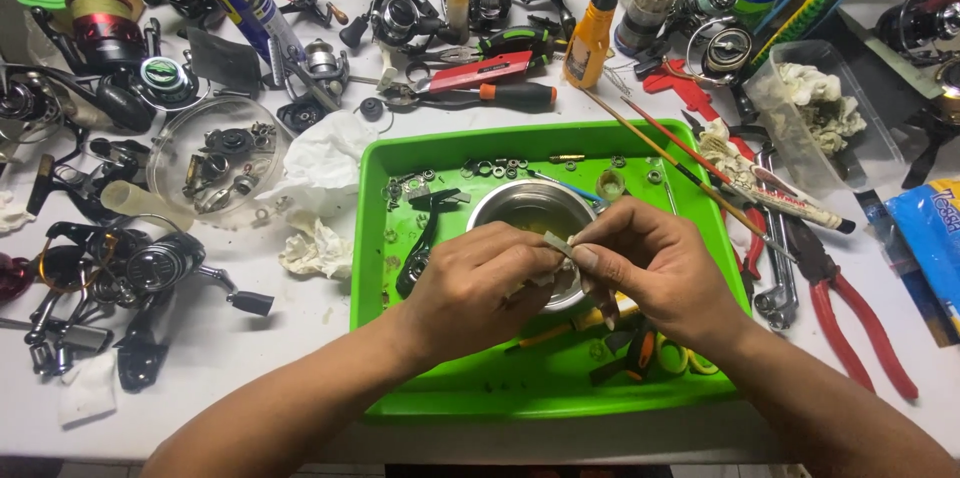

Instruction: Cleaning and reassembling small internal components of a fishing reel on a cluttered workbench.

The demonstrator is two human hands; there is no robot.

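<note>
We're over the green tray (372, 238) now, and both hands have met right above the small steel bowl (520, 206) that sits in it. The left hand (470, 283) is curled closed around a scrap of pale cloth or tissue, fingers wrapped in tight. The right hand (655, 268) pinches narrow, thumb and forefinger nipping a small flat greyish part (558, 244) by its end, so the part sits between the two hands, just over the bowl's near rim.

We read this as a wiping or cleaning step on that one little piece, judging by the tissue pressed up against it. The next move, as we see it, calls for a steady pinch and a slow turn of the part so its other face meets the cloth, without letting it slip into the bowl.

Around us the desk (300, 338) is crowded: fishing reels (150, 263) on the left, a clear round dish (215, 163) of small pieces, crumpled tissue (318, 250), red-handled pliers (850, 323) on the right, an orange bottle (590, 33) farther back.

What we can't make out: the exact shape of the part, since fingers cover most of it; whatever lies in the bowl, hidden behind the knuckles; and the tools under the right wrist, where only yellow and orange bits peek out.
</note>
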